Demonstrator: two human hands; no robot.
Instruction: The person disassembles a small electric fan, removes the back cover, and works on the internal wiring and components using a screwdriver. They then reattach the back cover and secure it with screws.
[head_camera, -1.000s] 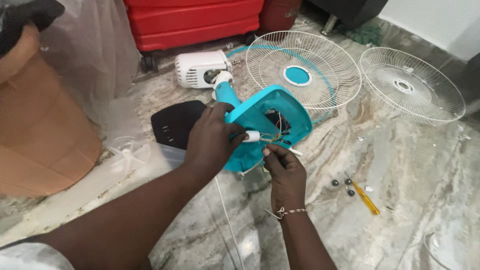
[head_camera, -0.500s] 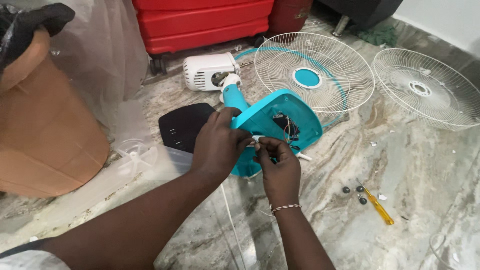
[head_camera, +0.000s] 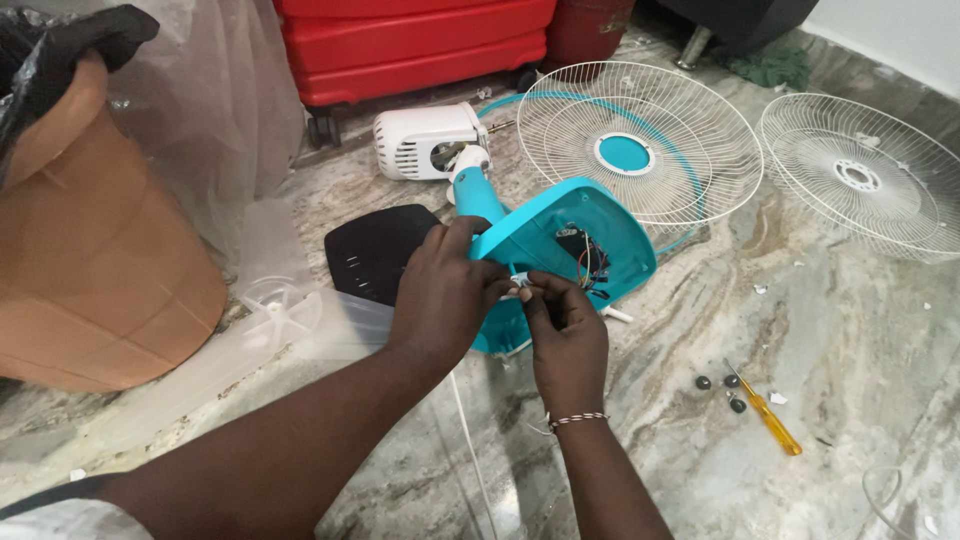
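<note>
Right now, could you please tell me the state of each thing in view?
Fan base: tipped up, underside open, wires showing.
Left hand: gripping the base's edge.
Right hand: pinching a small white part at the base.
Fan grilles: removed, flat on floor.
Screwdriver: lying unused.
Black cover: off, on floor.

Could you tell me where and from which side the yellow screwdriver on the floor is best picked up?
Grip the yellow screwdriver by its handle, probably from above with fingers across its width. It lies flat on the marble floor, the handle is its thickest part, and the small black caps crowd the tip end.
</note>
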